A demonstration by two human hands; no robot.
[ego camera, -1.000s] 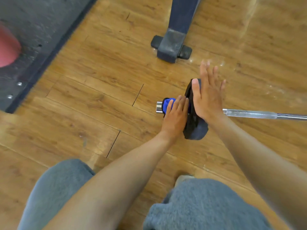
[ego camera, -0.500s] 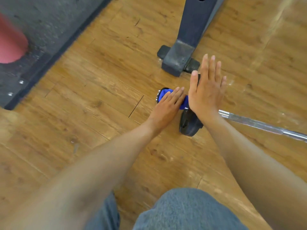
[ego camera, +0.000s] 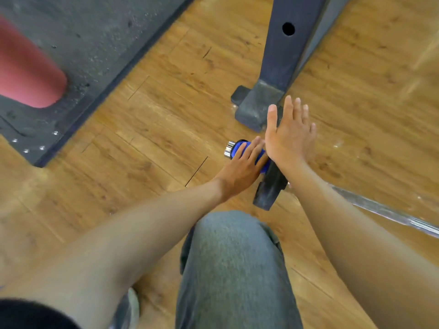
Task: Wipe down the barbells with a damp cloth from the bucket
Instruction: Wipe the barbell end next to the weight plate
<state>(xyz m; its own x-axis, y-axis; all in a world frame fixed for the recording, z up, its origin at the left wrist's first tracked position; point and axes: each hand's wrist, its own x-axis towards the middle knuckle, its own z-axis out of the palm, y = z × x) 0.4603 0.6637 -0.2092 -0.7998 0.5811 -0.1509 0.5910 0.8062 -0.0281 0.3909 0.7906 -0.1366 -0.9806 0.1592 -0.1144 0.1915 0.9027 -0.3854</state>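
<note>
— Where the wooden floor [ego camera: 147,138] runs to the right edge, what gets cut off?
— The barbell [ego camera: 380,210]: its steel shaft leaves the frame at lower right, and the right forearm hides where it meets the dark weight plate [ego camera: 268,188] at centre. The grey rack leg [ego camera: 280,67] is cropped at the top, the red shape [ego camera: 26,72] at upper left too.
— And the hands?
— The right hand [ego camera: 288,136] lies flat, fingers straight, against the plate's top. The left hand [ego camera: 244,166] curls over the blue cloth [ego camera: 237,148] wrapped on the bar's end sleeve; only the chrome tip shows.
— Any change?
— Compared with half a second ago, both hands hold the same places; the view sits lower, a grey-trousered knee [ego camera: 232,269] filling more of the bottom.
</note>
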